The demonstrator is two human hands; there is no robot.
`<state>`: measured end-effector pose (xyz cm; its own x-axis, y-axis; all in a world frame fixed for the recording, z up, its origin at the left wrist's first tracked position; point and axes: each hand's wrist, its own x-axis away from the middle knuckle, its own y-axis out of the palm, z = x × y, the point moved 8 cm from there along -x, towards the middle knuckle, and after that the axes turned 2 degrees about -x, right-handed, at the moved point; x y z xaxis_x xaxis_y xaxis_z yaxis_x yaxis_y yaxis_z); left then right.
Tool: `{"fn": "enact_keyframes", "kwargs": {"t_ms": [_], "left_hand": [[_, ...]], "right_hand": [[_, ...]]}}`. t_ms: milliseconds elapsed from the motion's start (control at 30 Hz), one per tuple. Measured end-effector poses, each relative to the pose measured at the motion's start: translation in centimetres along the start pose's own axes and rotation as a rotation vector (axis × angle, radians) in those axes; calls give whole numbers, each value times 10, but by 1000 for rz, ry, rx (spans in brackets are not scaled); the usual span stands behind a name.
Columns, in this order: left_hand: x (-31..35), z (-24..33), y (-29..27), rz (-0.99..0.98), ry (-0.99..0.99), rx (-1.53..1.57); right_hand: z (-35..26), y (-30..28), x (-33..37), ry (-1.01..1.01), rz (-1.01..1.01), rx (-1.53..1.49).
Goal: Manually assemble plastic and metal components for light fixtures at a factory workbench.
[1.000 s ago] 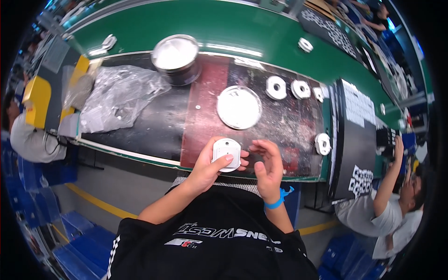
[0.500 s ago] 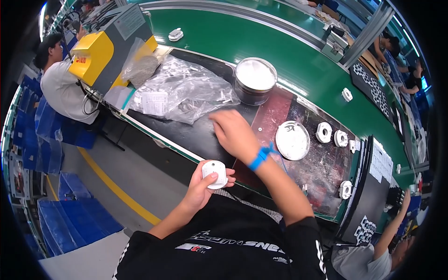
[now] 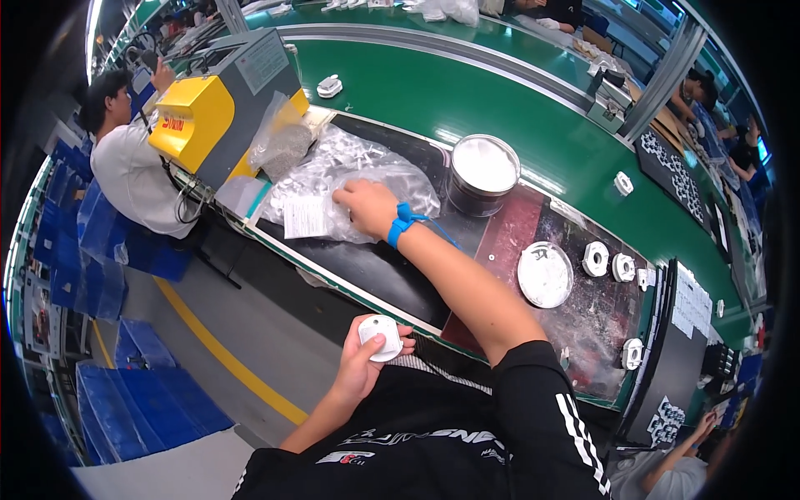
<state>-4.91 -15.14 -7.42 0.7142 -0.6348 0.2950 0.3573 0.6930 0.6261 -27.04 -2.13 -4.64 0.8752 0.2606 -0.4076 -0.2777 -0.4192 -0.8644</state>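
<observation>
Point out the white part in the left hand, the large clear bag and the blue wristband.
White part [image 3: 389,334]: head view, on its flat face.
Large clear bag [image 3: 354,162]: head view, on its crumpled upper middle.
Blue wristband [image 3: 400,226]: head view, on its wrapped band.

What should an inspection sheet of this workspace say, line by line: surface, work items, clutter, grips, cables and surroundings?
Surface: black-and-red mat, whitish smears at its right side.
Work items: white part in hand; clear plastic bag on the bench.
Clutter: round tin, shallow round dish, white sheet, white fittings.
Left grip: closed on the white part.
Right grip: at the bag; whether it grasps is unclear.
Cables: dark cables beside the yellow-and-grey machine.
Surroundings: seated person at left; yellow floor line.
</observation>
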Motion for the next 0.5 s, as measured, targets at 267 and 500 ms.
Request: {"fn": "enact_keyframes", "kwargs": {"t_ms": [267, 500], "left_hand": [[-7, 0, -6, 28, 0, 16], [-18, 0, -9, 76, 53, 23]], "right_hand": [[-4, 0, 10, -25, 25, -91], [-17, -76, 61, -61, 15, 98]]}}
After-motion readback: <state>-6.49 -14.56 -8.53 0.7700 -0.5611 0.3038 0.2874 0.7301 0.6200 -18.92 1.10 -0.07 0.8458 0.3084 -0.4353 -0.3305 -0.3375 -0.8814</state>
